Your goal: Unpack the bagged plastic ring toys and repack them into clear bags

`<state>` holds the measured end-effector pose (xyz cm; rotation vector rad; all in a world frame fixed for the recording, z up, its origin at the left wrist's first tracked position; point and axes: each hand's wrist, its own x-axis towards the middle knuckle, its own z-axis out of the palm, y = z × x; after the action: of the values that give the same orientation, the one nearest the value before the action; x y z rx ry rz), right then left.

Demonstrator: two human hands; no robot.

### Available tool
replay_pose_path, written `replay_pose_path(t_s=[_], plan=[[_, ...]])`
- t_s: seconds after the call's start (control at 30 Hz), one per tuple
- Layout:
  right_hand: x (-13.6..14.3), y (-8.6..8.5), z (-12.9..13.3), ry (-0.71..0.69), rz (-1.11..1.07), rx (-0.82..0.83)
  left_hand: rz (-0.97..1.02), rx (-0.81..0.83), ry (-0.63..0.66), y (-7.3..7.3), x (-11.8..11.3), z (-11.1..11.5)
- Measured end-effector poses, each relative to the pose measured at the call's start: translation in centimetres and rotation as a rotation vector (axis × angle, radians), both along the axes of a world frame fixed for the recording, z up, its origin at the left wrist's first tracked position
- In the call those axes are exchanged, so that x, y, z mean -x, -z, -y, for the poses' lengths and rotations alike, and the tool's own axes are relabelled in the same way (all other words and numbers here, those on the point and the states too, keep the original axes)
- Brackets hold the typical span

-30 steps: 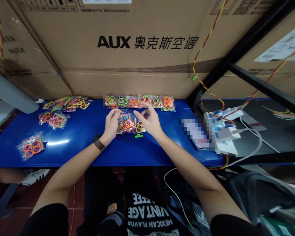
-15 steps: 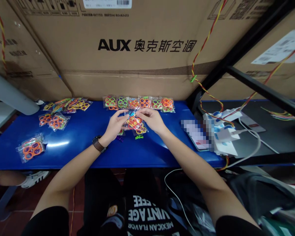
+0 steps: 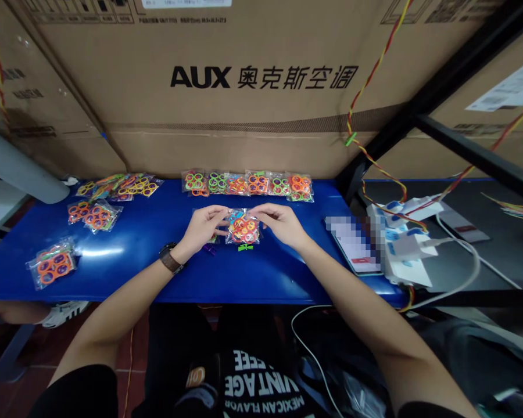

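Between my two hands is a clear plastic packet (image 3: 244,228) of red, yellow and blue ring-shaped pieces. My left hand (image 3: 206,226) pinches its upper left edge, and my right hand (image 3: 279,222) pinches its upper right edge. Part of another packet shows behind my left fingers, mostly hidden. A small green piece (image 3: 245,248) lies just below the held packet, and a small purple piece (image 3: 209,249) lies below my left fingers. Beyond my hands, a row of similar packets (image 3: 258,184) rests along the back of the blue table (image 3: 157,273).
More packets (image 3: 135,184) lie at the back left, with another packet (image 3: 54,266) nearer the left front. To the right are a phone (image 3: 357,249) and a white power strip (image 3: 403,244) with cables. A large cardboard box (image 3: 261,116) stands behind the table.
Both hands have come slightly nearer to me with the packet. It now hangs flatter and straighter between them, and the fingers have shifted to its upper corners.
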<state>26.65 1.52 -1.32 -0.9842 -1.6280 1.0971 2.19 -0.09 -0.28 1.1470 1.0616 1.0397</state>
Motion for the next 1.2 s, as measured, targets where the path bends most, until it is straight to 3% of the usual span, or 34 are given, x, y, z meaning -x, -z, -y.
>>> replay_pose_path(t_s=[0.37,0.6,0.87,1.2], plan=[[-0.8,-0.2,0.4,0.055,0.033,-0.116,-0.101,-0.091,0.002,0.1,-0.2,0.0],[-0.5,-0.2,0.6,0.101,0.027,-0.166,-0.012,-0.085,-0.035,-0.8,-0.1,0.2],[0.3,-0.9,2.1,-0.002,0.099,-0.271,-0.148,-0.172,0.021,-0.1,-1.0,0.7],[1.1,0.4,1.7,-0.055,-0.144,0.014,-0.163,-0.155,0.022,-0.6,-1.1,1.1]])
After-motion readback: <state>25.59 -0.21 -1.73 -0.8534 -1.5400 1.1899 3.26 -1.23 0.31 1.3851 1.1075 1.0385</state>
